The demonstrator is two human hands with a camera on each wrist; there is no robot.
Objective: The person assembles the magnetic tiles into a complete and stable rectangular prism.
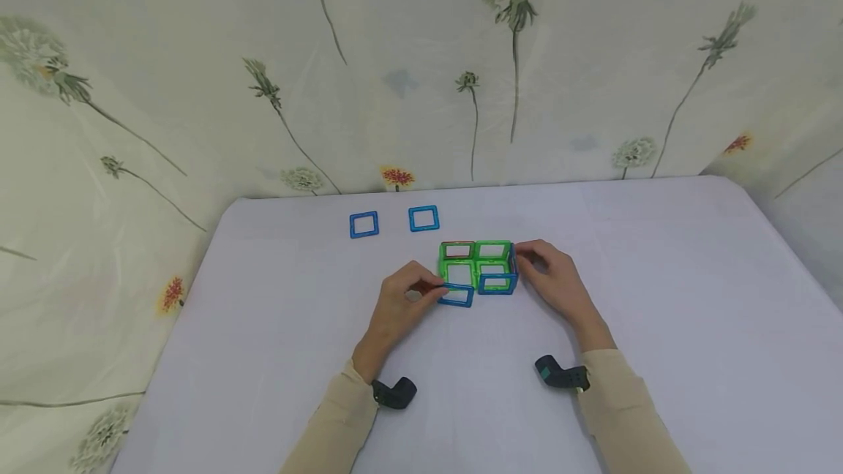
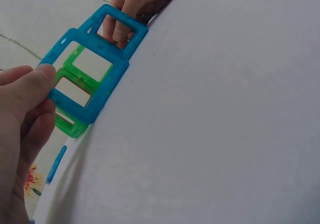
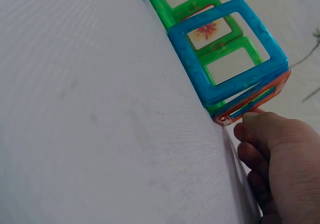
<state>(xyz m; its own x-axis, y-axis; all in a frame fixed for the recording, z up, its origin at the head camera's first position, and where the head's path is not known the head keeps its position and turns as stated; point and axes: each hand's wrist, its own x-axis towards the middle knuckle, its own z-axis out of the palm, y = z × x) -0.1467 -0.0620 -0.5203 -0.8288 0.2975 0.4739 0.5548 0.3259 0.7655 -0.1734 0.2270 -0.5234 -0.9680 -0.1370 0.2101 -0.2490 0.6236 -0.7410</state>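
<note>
Green square magnetic tiles (image 1: 476,274) form a low structure on the table, with a red-edged tile (image 1: 457,242) at its far left. A blue tile (image 3: 231,86) stands upright at the near right side. Between thumb and fingers, my left hand (image 1: 406,298) pinches another blue tile (image 2: 107,91) at its left edge, in front of the structure's near left part. My right hand (image 1: 555,280) is at the structure's right end, its thumb and fingers holding an upright red-orange tile (image 3: 281,84). Part of that grip is hidden.
Two loose blue tiles, one on the left (image 1: 364,224) and one nearer the structure (image 1: 424,218), lie toward the back of the white table (image 1: 658,262). A flower-patterned cloth (image 1: 408,93) hangs behind the table. Each wrist wears a dark camera band.
</note>
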